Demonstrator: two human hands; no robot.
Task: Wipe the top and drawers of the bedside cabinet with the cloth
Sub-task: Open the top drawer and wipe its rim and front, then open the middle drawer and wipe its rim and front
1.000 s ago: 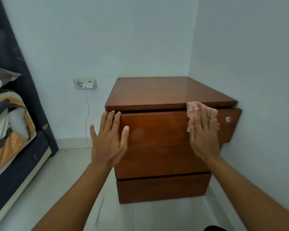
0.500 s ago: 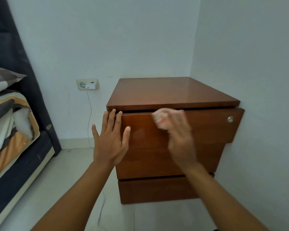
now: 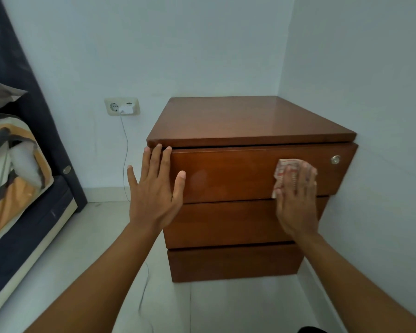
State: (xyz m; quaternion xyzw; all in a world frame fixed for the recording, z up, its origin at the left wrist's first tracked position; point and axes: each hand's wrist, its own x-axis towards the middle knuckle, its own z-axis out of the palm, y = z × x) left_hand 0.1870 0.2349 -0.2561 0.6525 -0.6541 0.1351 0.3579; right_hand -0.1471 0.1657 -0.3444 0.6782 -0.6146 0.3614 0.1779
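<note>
A brown wooden bedside cabinet [image 3: 250,121] with three drawers stands in the room's corner. Its top drawer [image 3: 231,174] sticks out slightly and has a small metal lock [image 3: 335,159] at the right. My right hand [image 3: 297,200] presses a red-and-white patterned cloth [image 3: 282,171] flat against the right part of that drawer front. My left hand [image 3: 154,188] lies open, fingers spread, against the drawer's left edge. The middle drawer [image 3: 221,224] and bottom drawer [image 3: 233,263] are closed.
A bed with dark frame and striped bedding [image 3: 15,169] fills the left side. A wall socket with a white charger [image 3: 123,106] sits left of the cabinet, its cable [image 3: 126,159] hanging to the tiled floor [image 3: 82,248]. The right wall [image 3: 370,116] touches the cabinet.
My right hand swept the cloth from the drawer's right side to its middle, then back to the right. My left hand stayed at the drawer's left edge.
</note>
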